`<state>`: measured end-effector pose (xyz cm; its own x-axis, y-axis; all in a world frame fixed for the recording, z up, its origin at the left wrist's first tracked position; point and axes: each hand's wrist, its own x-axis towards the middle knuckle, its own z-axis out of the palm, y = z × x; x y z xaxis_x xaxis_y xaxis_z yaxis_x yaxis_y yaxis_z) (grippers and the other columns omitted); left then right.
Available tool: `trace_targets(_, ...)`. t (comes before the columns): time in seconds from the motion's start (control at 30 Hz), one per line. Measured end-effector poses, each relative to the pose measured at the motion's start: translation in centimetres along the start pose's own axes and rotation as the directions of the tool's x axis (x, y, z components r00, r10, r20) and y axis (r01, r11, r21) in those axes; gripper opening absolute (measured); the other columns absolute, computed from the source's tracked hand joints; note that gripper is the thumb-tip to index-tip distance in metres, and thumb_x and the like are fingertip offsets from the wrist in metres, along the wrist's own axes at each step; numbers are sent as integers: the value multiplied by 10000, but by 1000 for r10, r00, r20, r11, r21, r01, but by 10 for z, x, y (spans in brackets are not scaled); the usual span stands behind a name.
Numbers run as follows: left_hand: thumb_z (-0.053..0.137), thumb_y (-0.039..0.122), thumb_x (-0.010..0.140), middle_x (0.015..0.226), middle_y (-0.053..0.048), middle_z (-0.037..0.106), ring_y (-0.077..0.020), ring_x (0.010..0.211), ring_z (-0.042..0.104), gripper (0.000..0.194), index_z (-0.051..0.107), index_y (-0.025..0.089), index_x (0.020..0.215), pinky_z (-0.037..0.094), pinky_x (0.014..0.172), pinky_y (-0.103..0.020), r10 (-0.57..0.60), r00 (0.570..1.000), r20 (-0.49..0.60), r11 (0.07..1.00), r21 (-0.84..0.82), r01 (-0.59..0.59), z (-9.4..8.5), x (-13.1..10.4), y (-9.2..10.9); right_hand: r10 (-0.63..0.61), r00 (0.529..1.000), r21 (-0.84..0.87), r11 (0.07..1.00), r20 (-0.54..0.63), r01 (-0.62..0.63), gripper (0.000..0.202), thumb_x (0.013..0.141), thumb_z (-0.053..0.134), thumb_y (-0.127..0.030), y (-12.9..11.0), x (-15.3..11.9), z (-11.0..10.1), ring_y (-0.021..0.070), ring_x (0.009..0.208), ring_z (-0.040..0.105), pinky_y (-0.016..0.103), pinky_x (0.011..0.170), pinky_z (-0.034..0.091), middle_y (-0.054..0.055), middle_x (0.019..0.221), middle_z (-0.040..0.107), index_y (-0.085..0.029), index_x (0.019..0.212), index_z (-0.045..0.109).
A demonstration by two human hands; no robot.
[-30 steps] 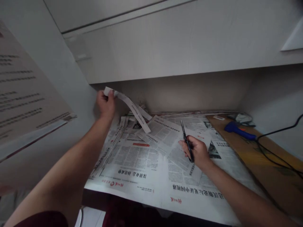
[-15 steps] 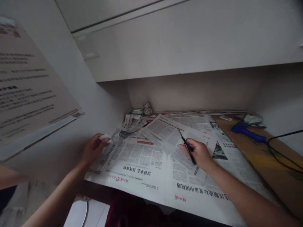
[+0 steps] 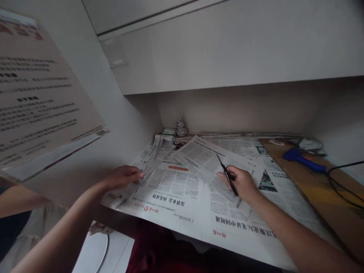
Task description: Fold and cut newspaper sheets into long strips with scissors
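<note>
Two hands reach over newspaper, and only the right hand (image 3: 239, 182) clearly has something in its grasp: its fingers are curled round the black handles of a pair of scissors (image 3: 229, 178), whose blades look pressed together and point away from the palm. The left hand (image 3: 127, 176) has its fingers stretched out and close together; whether they pinch anything, I cannot tell.

Just beyond the left fingertips, and running back under that hand, lie narrow newspaper strips (image 3: 152, 152) in a loose bundle, so some cutting looks done, though their number cannot be made out. Ahead of the right hand, under the scissor tips, loose newspaper sheets (image 3: 200, 152) overlap; these are broad, not strips, and appear to be the uncut part. No blade is in paper now. Beneath both grips is a spread newspaper (image 3: 173, 187), seemingly a covering.

Well to the right of the scissors, a blue glue gun (image 3: 304, 160), judging by its shape, lies on brown cardboard (image 3: 315, 189), apart from either hand.
</note>
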<state>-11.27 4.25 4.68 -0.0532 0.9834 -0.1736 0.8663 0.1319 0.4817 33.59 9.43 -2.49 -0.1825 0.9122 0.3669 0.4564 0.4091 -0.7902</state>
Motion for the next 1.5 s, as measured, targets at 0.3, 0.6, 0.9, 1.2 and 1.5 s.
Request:
trace_targets(0.3, 635, 371, 951, 1287, -102, 643, -251, 1119, 647, 367, 621, 188, 1269, 557, 935, -434, -139, 981, -134, 978, 140, 157, 41, 116, 46, -33, 998, -86, 996, -59, 27, 460, 796, 718, -547, 5, 6, -6, 128, 551, 384, 250, 524, 314, -57, 556, 425, -234, 609, 437)
trace_targets(0.6, 664, 368, 936, 1294, -100, 624, -259, 1126, 641, 395, 605, 199, 1288, 566, 909, -447, -254, 963, -86, 931, 249, 267, 44, 139, 57, -31, 998, -120, 992, -61, 23, 457, 816, 702, -544, 10, 8, -9, 128, 546, 388, 240, 522, 323, -56, 558, 432, -236, 620, 427)
trace_targets(0.9, 650, 373, 945, 1291, -105, 627, -254, 1110, 645, 389, 606, 187, 1284, 567, 911, -457, -205, 971, -124, 957, 182, 226, 53, 136, 49, -36, 999, -134, 990, -25, 32, 463, 835, 680, -553, 11, 8, -9, 128, 533, 395, 237, 503, 328, -51, 553, 450, -241, 624, 410)
trace_targets(1.2, 637, 375, 954, 1285, -105, 631, -251, 1087, 651, 384, 608, 174, 1279, 574, 901, -462, -60, 970, -235, 998, 11, 64, 46, 134, 25, -24, 999, -155, 988, -26, 20, 470, 835, 665, -574, 11, 8, -7, 128, 533, 384, 242, 506, 318, -55, 547, 429, -239, 611, 421)
trace_targets(1.5, 662, 369, 922, 1188, -95, 714, -242, 1054, 690, 478, 587, 168, 1350, 574, 888, -377, 19, 931, -364, 1000, -6, -23, -21, 159, 19, -14, 999, -152, 988, -33, 9, 518, 797, 695, -623, 11, 9, -7, 123, 506, 366, 244, 476, 300, -60, 521, 401, -242, 586, 415)
